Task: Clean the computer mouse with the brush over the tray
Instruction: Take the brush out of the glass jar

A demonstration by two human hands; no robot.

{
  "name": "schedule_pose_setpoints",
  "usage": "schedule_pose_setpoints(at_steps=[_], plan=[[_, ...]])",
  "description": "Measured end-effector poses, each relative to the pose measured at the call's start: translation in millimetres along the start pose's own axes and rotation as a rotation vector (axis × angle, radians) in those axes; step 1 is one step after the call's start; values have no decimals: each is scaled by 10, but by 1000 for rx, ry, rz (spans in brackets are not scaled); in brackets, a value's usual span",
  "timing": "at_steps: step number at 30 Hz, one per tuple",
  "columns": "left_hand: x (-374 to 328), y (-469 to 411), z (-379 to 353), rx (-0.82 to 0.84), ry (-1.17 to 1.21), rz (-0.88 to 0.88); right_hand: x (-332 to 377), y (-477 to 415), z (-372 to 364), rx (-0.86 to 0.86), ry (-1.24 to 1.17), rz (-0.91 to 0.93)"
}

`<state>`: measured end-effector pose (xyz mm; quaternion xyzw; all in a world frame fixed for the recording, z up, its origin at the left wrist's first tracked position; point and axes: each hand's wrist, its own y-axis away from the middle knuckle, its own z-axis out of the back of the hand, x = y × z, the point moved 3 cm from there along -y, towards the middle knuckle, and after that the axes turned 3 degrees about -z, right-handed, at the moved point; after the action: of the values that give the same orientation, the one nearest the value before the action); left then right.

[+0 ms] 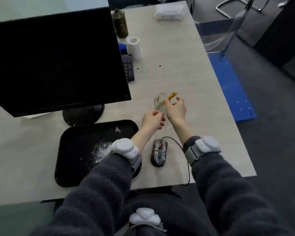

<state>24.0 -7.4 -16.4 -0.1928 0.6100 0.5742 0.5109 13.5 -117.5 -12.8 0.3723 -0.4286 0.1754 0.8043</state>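
Your right hand [175,109] pinches the yellow handle of the brush [171,97], which stands in the glass jar [159,103], apparently to draw it out. Your left hand [152,120] is curled at the jar's base, likely steadying it; whether it grips the glass cannot be told. The computer mouse [159,155], streaked with white dust, lies on the tabletop [186,74] just right of the tray [85,142]. The tray already holds white powder.

Pale desk [186,68], dark carpet [271,133].
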Motion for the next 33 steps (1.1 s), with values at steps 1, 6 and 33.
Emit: schedule_pose_setpoints(at_steps=[1,6,33], plan=[[1,-1,-29,-9,-15,-8,37,-19,-10,-1,14,18],[67,59,-137,-3,-30,4,75,-62,-72,-29,50,116],[495,369,106,-100,-212,-27,-90,799,326,-195,-137,635]])
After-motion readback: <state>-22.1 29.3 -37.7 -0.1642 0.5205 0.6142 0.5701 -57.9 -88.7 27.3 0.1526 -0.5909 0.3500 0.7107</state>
